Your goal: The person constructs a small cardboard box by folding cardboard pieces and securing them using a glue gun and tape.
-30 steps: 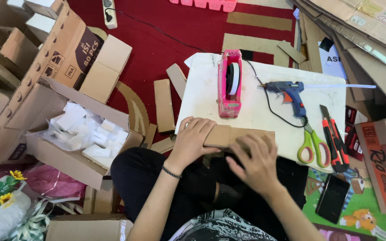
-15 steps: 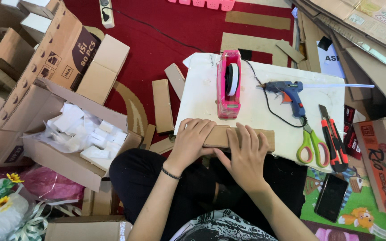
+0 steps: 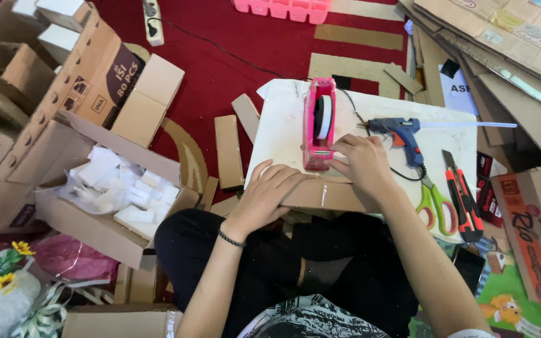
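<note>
- The left hand (image 3: 269, 193) lies flat, fingers spread, on top of a cardboard piece (image 3: 327, 195) at the near edge of the white worktop (image 3: 283, 131); it presses rather than grips.
- The right hand (image 3: 364, 164) rests on the far edge of the same cardboard, its fingertips reaching the base of the pink tape dispenser (image 3: 318, 123). Fingers are bent and close together; whether they pinch tape I cannot tell.
- The cardboard is a long brown strip lying crosswise over the person's lap side of the worktop, with a pale streak at its middle.
- The dispenser stands upright just beyond the cardboard, a white roll in it.
- A blue glue gun (image 3: 402, 133) lies right of the dispenser, its nozzle pointing left, a black cord running off it.
- Green-handled scissors (image 3: 434, 203) lie near the right wrist; a red-and-black cutter (image 3: 461, 195) lies just beside them, at the worktop's right edge.
- A dark band sits on the left wrist.
- To the left on the floor, an open box (image 3: 104, 228) holds small white packets (image 3: 123, 188).
- Loose cardboard strips (image 3: 228, 150) lie on the red carpet (image 3: 233, 37) between box and worktop.
- A pink basket (image 3: 286, 9) shows at the top edge, and yellow flowers (image 3: 7, 269) at lower left.
</note>
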